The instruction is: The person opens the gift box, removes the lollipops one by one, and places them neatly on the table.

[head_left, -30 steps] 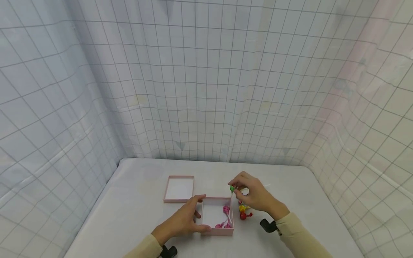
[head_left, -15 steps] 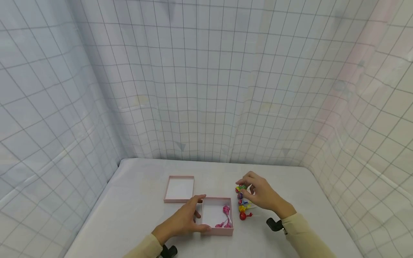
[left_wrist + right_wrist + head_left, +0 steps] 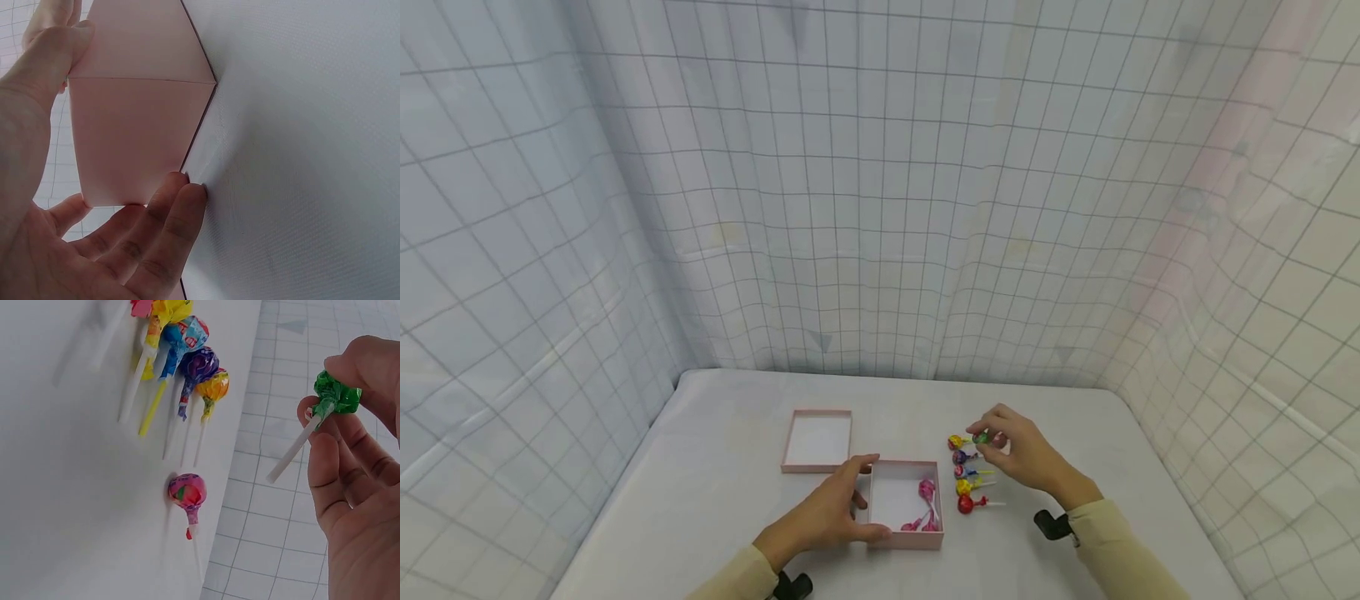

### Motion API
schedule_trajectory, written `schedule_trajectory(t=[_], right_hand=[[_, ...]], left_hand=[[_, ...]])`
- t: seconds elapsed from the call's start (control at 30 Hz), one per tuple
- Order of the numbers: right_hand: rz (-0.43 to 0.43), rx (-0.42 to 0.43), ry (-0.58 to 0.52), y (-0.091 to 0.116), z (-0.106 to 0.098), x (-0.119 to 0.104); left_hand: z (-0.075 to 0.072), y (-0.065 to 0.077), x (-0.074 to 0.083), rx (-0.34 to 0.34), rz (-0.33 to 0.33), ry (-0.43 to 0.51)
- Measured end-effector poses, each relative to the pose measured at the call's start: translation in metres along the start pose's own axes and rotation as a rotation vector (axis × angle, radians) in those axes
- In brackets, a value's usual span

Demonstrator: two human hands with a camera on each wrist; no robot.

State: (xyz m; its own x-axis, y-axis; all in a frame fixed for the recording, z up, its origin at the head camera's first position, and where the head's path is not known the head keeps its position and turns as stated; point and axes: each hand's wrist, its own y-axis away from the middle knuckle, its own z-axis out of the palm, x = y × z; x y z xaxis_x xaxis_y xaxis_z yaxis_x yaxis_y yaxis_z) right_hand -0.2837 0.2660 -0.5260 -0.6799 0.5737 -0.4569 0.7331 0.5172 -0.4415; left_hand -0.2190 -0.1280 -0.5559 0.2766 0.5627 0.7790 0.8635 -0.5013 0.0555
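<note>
My left hand [image 3: 827, 510] grips the pink box [image 3: 906, 540] at its left side, thumb on the front wall and fingers toward the back corner. In the left wrist view, its fingertips [image 3: 195, 194] lie along the box's lower edge. Inside the box, several pink lollipops [image 3: 927, 488] lie at the right. My right hand [image 3: 1026, 454] pinches a green-wrapped lollipop [image 3: 337, 394] by its head, the white stick pointing away from the palm. Beside that hand runs a column of lollipops: yellow-orange [image 3: 955, 442], dark purple [image 3: 959, 457], blue [image 3: 961, 472], yellow [image 3: 964, 487] and red [image 3: 966, 503].
Behind the box to the left lies its pink-edged lid [image 3: 816, 440], inner side up. A pink lollipop [image 3: 187, 490] sits apart from the column in the right wrist view. White gridded curtains [image 3: 865, 250] stand around the white table [image 3: 715, 467].
My right hand has moved right with the green lollipop, from near the box's back right corner past the column, uncovering the lollipops there. The left hand and box have stayed put.
</note>
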Motion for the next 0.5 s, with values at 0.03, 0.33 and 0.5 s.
schedule_trajectory(t=[0.03, 0.33, 0.5], right_hand=[[-0.005, 0.008, 0.003, 0.001, 0.000, 0.003], [-0.149, 0.101, -0.031, 0.011, 0.007, 0.044], [-0.109, 0.101, -0.012, 0.015, 0.005, 0.048]], left_hand=[[0.000, 0.000, 0.000, -0.001, -0.001, 0.001], [0.000, 0.001, 0.001, 0.003, -0.002, 0.005], [0.000, 0.001, 0.001, 0.002, -0.003, 0.015]])
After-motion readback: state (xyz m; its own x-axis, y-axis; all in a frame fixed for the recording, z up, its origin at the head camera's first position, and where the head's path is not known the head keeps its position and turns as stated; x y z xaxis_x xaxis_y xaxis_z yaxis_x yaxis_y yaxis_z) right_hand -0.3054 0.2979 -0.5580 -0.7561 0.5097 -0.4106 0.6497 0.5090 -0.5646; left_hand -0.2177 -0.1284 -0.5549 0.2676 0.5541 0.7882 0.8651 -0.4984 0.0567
